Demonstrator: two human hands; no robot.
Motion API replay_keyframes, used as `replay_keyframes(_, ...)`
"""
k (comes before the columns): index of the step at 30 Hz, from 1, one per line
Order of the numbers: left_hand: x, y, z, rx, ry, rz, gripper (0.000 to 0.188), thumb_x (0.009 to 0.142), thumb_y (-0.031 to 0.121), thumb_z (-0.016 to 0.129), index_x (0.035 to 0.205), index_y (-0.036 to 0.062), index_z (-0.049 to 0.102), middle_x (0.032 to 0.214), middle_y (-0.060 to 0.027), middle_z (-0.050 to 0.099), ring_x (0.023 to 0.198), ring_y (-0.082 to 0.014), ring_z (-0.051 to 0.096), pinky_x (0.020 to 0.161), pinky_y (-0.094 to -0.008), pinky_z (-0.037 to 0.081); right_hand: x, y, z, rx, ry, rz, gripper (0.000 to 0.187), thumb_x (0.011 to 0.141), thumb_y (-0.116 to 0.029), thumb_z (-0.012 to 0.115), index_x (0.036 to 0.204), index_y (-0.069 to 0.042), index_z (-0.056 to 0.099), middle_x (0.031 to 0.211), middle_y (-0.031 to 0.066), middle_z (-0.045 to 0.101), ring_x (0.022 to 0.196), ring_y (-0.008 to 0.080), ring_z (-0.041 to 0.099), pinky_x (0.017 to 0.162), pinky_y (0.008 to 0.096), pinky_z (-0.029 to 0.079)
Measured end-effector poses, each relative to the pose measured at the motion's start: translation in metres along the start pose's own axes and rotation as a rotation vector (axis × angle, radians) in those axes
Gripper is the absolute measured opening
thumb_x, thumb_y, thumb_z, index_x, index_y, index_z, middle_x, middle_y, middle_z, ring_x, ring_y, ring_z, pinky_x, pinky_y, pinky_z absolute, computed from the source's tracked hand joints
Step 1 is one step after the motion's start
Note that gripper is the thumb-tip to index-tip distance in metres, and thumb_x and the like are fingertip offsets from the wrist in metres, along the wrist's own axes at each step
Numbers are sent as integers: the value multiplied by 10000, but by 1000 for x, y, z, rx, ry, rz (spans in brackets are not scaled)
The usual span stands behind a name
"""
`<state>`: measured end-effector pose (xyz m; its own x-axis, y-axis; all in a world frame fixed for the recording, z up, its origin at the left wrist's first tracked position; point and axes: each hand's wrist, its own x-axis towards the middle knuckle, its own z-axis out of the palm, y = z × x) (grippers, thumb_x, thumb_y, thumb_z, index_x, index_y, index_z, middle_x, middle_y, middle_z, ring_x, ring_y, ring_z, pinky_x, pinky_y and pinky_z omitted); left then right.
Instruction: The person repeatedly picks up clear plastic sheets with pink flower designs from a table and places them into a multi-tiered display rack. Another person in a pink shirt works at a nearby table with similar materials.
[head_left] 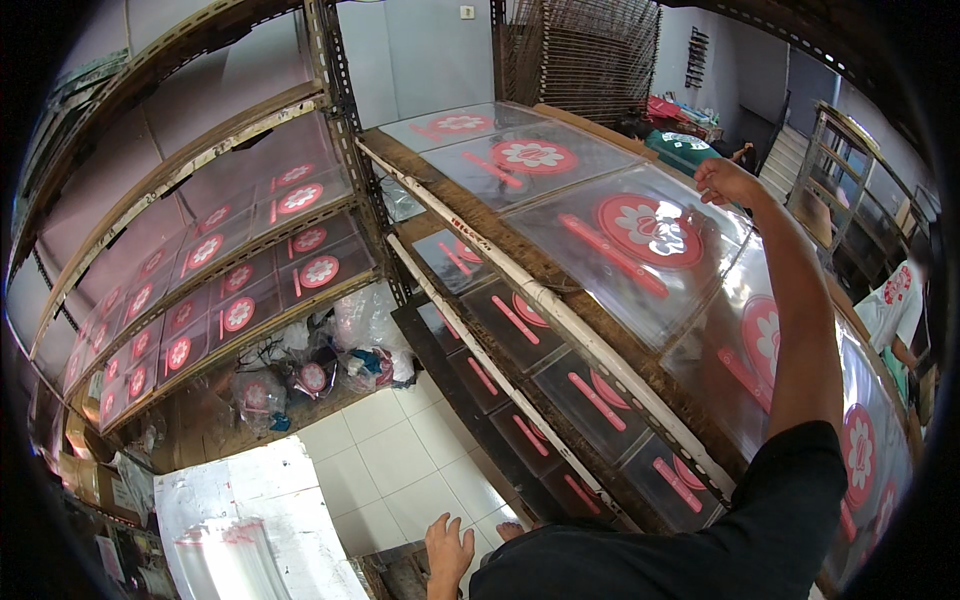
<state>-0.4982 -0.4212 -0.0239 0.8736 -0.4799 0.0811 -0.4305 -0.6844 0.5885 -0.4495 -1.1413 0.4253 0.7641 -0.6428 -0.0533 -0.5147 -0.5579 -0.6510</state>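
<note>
**Right hand at the far edge of a printed sheet**

While I am looking down through the head camera, I am seeing the right hand (722, 180) reaching out over the top shelf (560, 275) of a wooden rack, its fingers curling onto the far edge of a clear plastic sheet (630, 250) printed with a red flower disc and a red bar. The sheet is lying flat on that shelf, its long axis running along the row of like sheets, the bar pointing from upper left to lower right. The left hand (447, 552) is resting low at the bottom edge, fingers spread open on a brown surface I cannot identify. More printed sheets are filling the lower shelf (520, 370) and the left rack (220, 270).
</note>
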Motion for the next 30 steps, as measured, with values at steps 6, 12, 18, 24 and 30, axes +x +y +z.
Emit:
replay_keyframes(6,-1,1,4,-11,6,23,379,849,252,702,1131,-1,685,1277,-223,587,1185,-403,531,1038,-498,403,7,9,2,6,8,-89,128,919,-72,531,1021,-83,606,942,34,637,769,151,689,625,301,532)
replay_keyframes(12,-2,0,7,-9,10,20,375,848,240,699,1131,-6,688,1277,-219,587,1190,-402,530,1039,-498,402,22,24,5,-175,158,-209,102,857,-40,562,911,-29,648,833,51,635,744,191,712,566,347,524)
replay_keyframes(18,-8,1,9,13,-36,-1,376,853,231,693,1139,-13,683,1289,-216,579,1201,-398,523,1039,-491,400,29,18,7,-236,138,-138,173,833,1,529,928,-31,671,785,58,657,742,196,739,512,314,506)
replay_keyframes(24,-11,-2,12,17,-58,9,390,850,223,697,1156,-18,671,1283,-214,579,1199,-394,523,1037,-487,399,34,18,-1,-269,109,-136,176,841,-10,500,880,-68,662,773,47,645,755,194,743,469,311,479)
replay_keyframes(30,-12,-1,11,-5,-53,9,389,851,224,695,1154,-19,672,1281,-211,583,1196,-389,527,1031,-487,403,30,12,4,-227,114,-170,171,842,-29,502,886,-71,662,792,36,655,759,197,743,497,303,496)
